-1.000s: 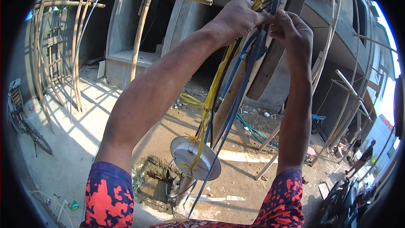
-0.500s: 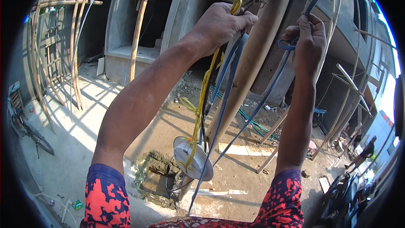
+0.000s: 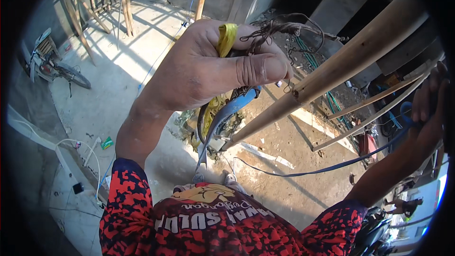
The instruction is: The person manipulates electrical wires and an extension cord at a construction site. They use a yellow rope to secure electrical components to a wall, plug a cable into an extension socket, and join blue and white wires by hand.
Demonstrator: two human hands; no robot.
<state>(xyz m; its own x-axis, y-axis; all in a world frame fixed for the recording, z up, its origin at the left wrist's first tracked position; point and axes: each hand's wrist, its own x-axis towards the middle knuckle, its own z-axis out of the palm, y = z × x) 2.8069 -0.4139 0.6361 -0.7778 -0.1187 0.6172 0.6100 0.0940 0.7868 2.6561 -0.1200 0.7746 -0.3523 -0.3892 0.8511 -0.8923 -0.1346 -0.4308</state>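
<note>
My left hand point(image 3: 196, 68) is raised close in front of me, its fingers closed round a bundle. A yellow plastic strap point(image 3: 227, 38) loops over the index finger, and tangled dark wire point(image 3: 270, 31) sticks out beyond the thumb. Below the fist hang more yellow strands and a thick fold of blue strap point(image 3: 232, 108). Off to the far right, my right hand point(image 3: 429, 106) is partly shadowed and cut by the dark rim, closed on a loop of the blue strap. The long run of that strap sags from it toward my feet.
A bamboo pole point(image 3: 327, 61) slants up to the right just beyond my left hand. Thinner poles point(image 3: 379, 92) stand near my right hand. A bicycle point(image 3: 68, 71) is at the left, a green packet point(image 3: 107, 142) lies on the concrete, and a person point(image 3: 405, 206) is at the lower right.
My view has tipped downward. The left hand now appears closer and lower, and my right hand has moved out to the right and down, drawing the blue strap wide.
</note>
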